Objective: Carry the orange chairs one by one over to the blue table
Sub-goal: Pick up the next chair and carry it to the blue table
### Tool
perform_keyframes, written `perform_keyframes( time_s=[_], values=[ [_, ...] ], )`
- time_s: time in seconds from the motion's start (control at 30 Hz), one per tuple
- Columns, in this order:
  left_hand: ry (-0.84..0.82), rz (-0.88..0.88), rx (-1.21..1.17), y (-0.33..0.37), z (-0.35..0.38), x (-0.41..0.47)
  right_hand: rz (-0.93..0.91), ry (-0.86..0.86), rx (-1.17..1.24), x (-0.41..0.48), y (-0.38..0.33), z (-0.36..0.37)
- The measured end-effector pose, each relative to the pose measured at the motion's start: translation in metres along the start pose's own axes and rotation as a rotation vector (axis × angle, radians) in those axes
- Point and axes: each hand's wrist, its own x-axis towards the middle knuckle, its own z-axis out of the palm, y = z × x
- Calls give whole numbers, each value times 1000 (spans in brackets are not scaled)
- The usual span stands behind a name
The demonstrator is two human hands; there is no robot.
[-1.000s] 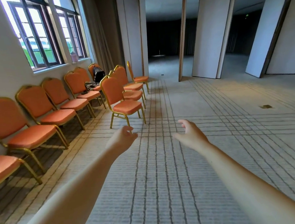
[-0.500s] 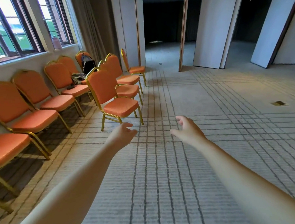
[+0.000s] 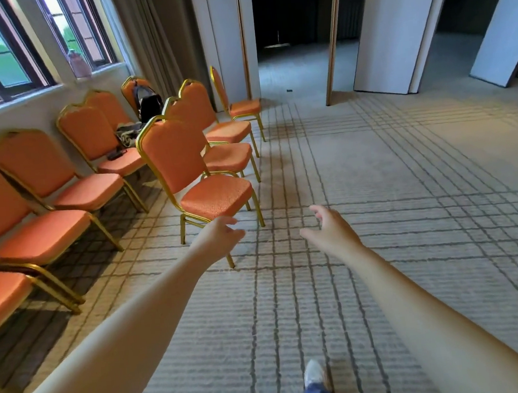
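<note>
Change: the nearest orange chair (image 3: 217, 200) was brought nearer in the view than half a second before, and a shoe (image 3: 314, 375) had come into sight at the bottom edge.
Nearest orange chair: it was stood on the carpet (image 3: 407, 183) at the front of a short line set out from the wall, with its seat turned toward the open floor.
Left hand (image 3: 220, 237): it was held out just before the seat's front edge, fingers loosely curled with nothing gripped; contact with the chair could not be told.
Right hand (image 3: 332, 230): it was held over the carpet beside the chair and apart from it, with the fingers spread and empty.
Line behind: three more chairs (image 3: 229, 156) were placed one after another.
Wall row (image 3: 39, 165): further orange chairs were ranged under the windows (image 3: 4, 62).
On the far seats: a black backpack (image 3: 149, 102) and a bundle of cloth (image 3: 127, 132) were left.
Far end: folding panels (image 3: 393, 28) were stood open onto a dark room.
</note>
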Motion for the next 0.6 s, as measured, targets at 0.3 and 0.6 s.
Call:
perform_keyframes(
  time_s=[0.3, 0.6],
  values=[
    [49, -81, -72, 15, -11, 223, -38, -70, -62, 247, -13, 7],
    [23, -221, -176, 4, -2, 402, -83, -172, -136, 449, -25, 20]
  ],
)
